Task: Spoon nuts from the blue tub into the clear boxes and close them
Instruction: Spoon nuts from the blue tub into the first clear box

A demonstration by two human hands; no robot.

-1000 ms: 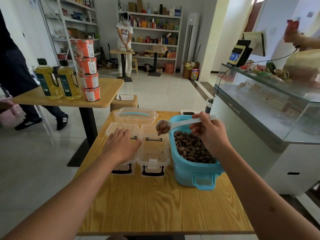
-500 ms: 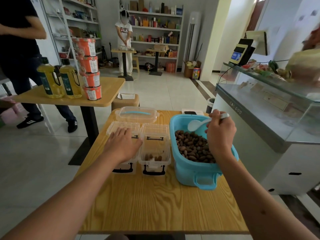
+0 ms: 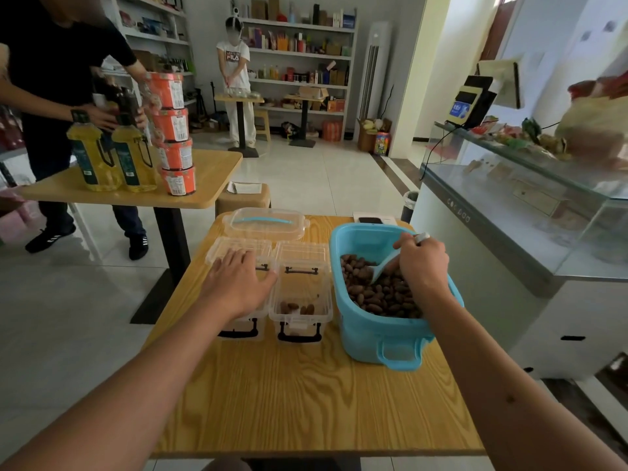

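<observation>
The tub [image 3: 380, 338] holds many nuts [image 3: 380, 297]; the right grip [image 3: 423, 266] holds a spoon [image 3: 385, 265]. Two boxes: the right box [image 3: 300, 302] holds a few nuts; the left grip [image 3: 238, 283] lies flat on the left box [image 3: 243, 326].

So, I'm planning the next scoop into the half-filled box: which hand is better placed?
Right hand: it grips the spoon in the blue tub. Left hand rests on the other box.
</observation>
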